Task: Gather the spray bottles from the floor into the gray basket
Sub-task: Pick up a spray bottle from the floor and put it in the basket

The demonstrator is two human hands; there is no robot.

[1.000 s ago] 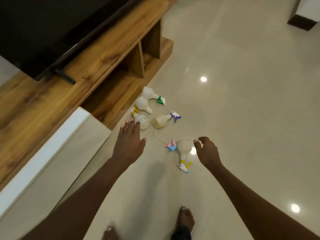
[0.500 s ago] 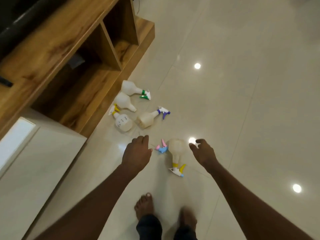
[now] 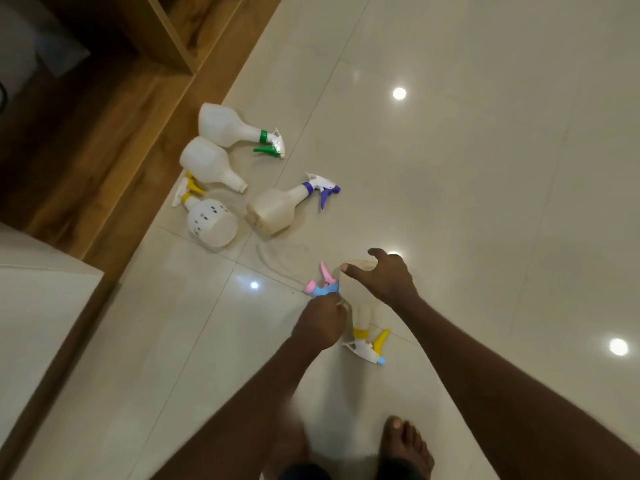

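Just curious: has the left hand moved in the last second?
Yes. The left hand went from near the perforated bottle to the pink-and-blue sprayer.

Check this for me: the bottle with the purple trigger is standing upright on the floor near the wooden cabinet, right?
Not quite. In the head view, the bottle with the purple trigger lies on its side, not upright. It is on the floor near the wooden cabinet.

Both my arms extend downward. My left hand [image 3: 320,323] is curled into a closed grip; my right hand [image 3: 384,278] spreads thumb and fingers wide.
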